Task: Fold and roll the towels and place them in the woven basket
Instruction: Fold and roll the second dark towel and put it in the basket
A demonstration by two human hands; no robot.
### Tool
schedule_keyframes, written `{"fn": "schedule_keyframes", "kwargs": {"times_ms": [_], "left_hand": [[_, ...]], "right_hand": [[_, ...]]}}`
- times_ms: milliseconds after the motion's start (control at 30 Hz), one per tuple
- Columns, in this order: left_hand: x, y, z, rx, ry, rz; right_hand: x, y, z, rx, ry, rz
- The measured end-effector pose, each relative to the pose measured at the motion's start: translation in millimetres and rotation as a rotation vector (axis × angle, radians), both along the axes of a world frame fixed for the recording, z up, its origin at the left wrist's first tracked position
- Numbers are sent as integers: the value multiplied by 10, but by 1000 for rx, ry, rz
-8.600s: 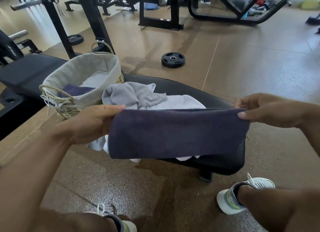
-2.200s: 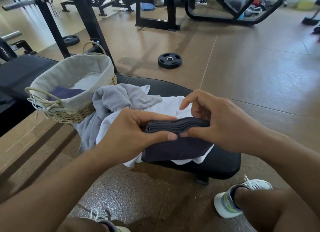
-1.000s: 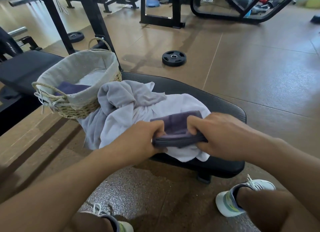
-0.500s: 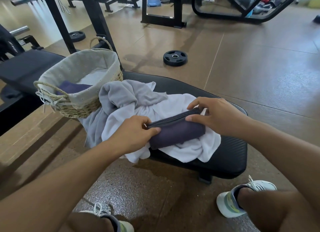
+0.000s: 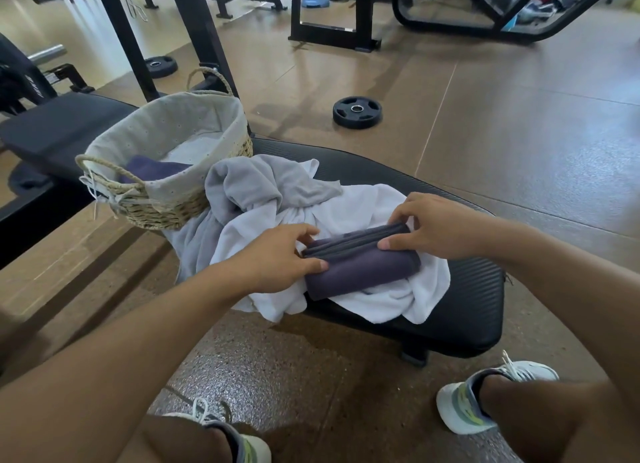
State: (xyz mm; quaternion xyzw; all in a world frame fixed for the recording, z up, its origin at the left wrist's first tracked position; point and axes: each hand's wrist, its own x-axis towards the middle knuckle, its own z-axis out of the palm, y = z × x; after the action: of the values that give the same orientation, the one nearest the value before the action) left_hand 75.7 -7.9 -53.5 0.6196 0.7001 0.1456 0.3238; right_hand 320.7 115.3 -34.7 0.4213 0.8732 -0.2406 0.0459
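- Dark purple towel (image 5: 360, 267): folded into a thick, narrow bundle with stacked layered edges showing along its far side, lying on the white towel.
- White towel (image 5: 374, 206): crumpled, spread over the bench pad, one edge hanging off the near side.
- Grey towel (image 5: 263, 185): crumpled, unfolded, against the basket's side.
- Woven basket (image 5: 162, 209): cloth-lined, rope-handled, upright; a dark purple rolled towel (image 5: 152, 168) lies inside.

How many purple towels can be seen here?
2. One purple towel, folded, lies on the white towel between both hands; another is inside the woven basket. More may be hidden in the basket.
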Motion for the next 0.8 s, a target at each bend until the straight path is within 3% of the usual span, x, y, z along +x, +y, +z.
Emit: {"fn": "schedule_keyframes", "kwargs": {"times_ms": [167, 433, 533, 800], "left_hand": [[-49, -19, 38, 78, -21, -70], [75, -158, 196, 174, -413, -81], [81, -152, 240, 230, -408, -30], [-38, -238, 210, 296, -334, 122]], "right_hand": [[89, -69, 79, -65, 52, 16], [-20, -334, 155, -50, 215, 128], [-106, -400, 121, 29, 283, 133], [-287, -545, 156, 197, 249, 182]]}}
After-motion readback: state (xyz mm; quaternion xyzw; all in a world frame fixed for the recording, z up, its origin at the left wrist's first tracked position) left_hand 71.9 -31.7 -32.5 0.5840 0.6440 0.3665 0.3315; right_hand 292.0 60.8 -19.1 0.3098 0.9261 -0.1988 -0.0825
